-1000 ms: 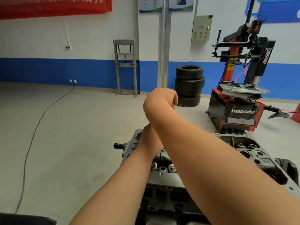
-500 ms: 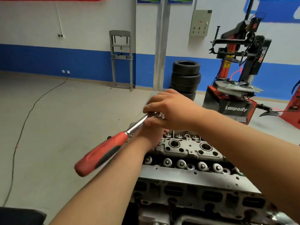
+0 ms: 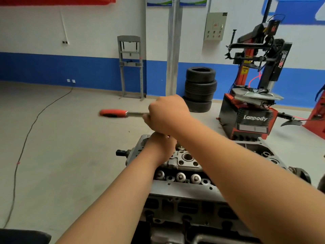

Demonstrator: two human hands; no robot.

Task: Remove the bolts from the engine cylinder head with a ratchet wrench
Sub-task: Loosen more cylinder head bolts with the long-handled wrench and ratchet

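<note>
Just the head cam for this one. The right hand point(image 3: 168, 117) is fisted tight round the metal end of the ratchet wrench point(image 3: 123, 113), knuckles up. The shiny shank and red grip poke out pretty much flat to the left, out over the floor point(image 3: 61, 155). The grip is a bit blurred. The wrench head is buried in the fist, so I can't see the socket or what it's sitting on.

The left hand point(image 3: 161, 149) is right underneath the right one, touching it or close to it, with the back of the hand facing the camera. It's down at the far left end of the cylinder head point(image 3: 184, 191). Its fingers are tucked out of sight, so I can't tell whether it's gripping something or just resting there.

The cylinder head sits low in the middle, partly under both forearms. It's grey cast metal with a row of round silver caps point(image 3: 180, 176) along the near side and a round bore point(image 3: 187, 157) just above them. There's another grey engine casting point(image 3: 260, 150) behind the right forearm.

Further back, a stack of tyres point(image 3: 200, 88) sits against the blue and white wall beside a metal post point(image 3: 173, 50). A red and black tyre changer point(image 3: 253, 118) marked Lanpody is to the right, and a grey press frame point(image 3: 131, 67) is to the left. A black cable point(image 3: 26, 138) snakes across the floor.
</note>
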